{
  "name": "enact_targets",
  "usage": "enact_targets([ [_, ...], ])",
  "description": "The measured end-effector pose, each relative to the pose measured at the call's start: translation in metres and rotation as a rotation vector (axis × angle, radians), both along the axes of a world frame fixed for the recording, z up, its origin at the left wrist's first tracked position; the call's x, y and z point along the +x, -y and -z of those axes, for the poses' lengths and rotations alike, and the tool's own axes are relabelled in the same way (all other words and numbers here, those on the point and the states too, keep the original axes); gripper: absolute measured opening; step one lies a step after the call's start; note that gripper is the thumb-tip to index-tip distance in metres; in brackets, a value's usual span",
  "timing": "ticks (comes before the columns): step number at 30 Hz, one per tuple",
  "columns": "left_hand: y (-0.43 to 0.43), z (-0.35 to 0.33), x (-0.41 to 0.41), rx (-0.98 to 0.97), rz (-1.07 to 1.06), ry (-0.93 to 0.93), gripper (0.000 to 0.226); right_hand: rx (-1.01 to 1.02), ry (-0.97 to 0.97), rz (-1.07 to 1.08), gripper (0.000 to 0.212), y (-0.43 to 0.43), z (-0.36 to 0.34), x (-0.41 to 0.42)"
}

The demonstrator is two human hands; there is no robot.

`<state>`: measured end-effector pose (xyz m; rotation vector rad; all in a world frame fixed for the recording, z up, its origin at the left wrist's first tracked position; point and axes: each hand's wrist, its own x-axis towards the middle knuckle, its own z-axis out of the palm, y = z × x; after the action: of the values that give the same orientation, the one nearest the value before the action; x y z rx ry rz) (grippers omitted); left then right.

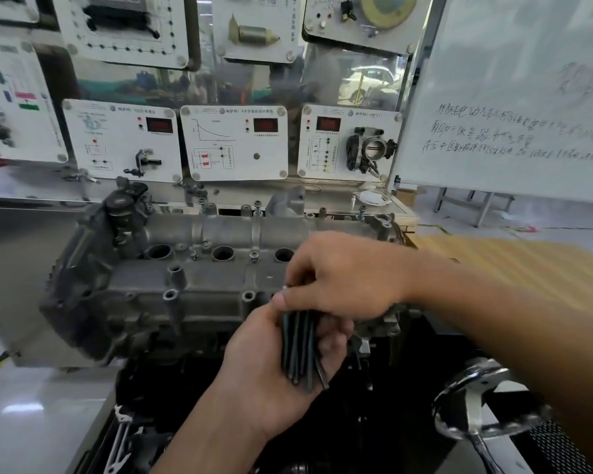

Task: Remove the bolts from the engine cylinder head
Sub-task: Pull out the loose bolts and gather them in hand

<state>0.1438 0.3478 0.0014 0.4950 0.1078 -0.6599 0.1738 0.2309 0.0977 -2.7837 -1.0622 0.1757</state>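
Note:
The grey engine cylinder head [192, 278] lies across the middle of the stand, with three round wells along its top. Bolts still stand in it: two in the middle row [254, 256] and several along the back edge [258, 208]. My left hand [271, 367] holds a bundle of several long dark bolts [300, 350] in its palm, shanks pointing down. My right hand [343, 275] reaches over from the right and pinches the heads of that bundle. It hides the right part of the head.
White training panels [235, 142] stand upright behind the engine, one carrying a throttle body [370, 148]. A whiteboard [514, 107] leans at the right. A chrome flange with a handle [476, 412] sits low right. Tools lie in the dark tray [124, 436] below.

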Motion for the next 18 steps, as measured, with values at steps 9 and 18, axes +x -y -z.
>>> enact_targets([
  [9,0.0,-0.061,0.034,-0.009,-0.103,0.11,0.044,-0.03,0.409,0.508,0.048,0.075,-0.042,0.101],
  [18,0.005,-0.076,0.089,0.09,-0.219,0.131,0.04,-0.318,0.331,0.427,0.014,0.087,-0.02,0.145],
])
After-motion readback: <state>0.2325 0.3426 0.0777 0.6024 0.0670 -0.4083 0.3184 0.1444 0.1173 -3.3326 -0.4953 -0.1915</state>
